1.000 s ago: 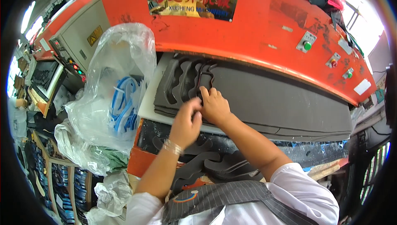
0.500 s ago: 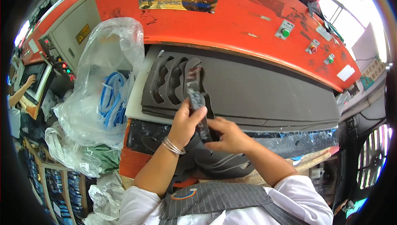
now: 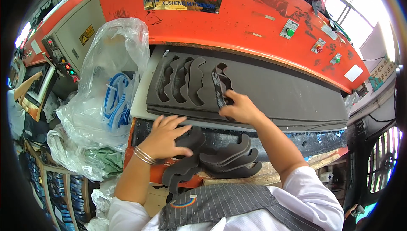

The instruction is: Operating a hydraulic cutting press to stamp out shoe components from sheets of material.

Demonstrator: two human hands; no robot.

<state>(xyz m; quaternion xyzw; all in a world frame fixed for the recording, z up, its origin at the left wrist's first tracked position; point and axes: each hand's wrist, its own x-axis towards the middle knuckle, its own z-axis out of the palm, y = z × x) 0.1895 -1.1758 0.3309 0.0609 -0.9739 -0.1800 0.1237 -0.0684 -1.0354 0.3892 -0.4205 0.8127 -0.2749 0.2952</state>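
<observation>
My right hand [image 3: 242,109] grips the near end of a narrow, wavy-edged cutting die [image 3: 217,86]. The die stands on a stack of dark grey foam sheets [image 3: 280,95], just right of several wavy cut-outs [image 3: 196,82] in the top sheet. With fingers spread, my left hand [image 3: 163,140] hovers at the front edge, beside a loose dark foam piece [image 3: 193,141]; whether it touches the piece is unclear. More wavy foam pieces [image 3: 231,156] lie piled in front of the stack, near my apron.
Behind the foam stands an orange press beam [image 3: 241,19] with a green button [image 3: 290,32] and a red button [image 3: 319,48]. A clear plastic bag [image 3: 106,61] with blue straps [image 3: 116,99] sits at left. Another person's arm [image 3: 27,82] shows far left.
The die has gone from both hands into my right hand alone, and now stands on the foam right of the cut-outs. My left hand has let go and moved left and nearer me.
</observation>
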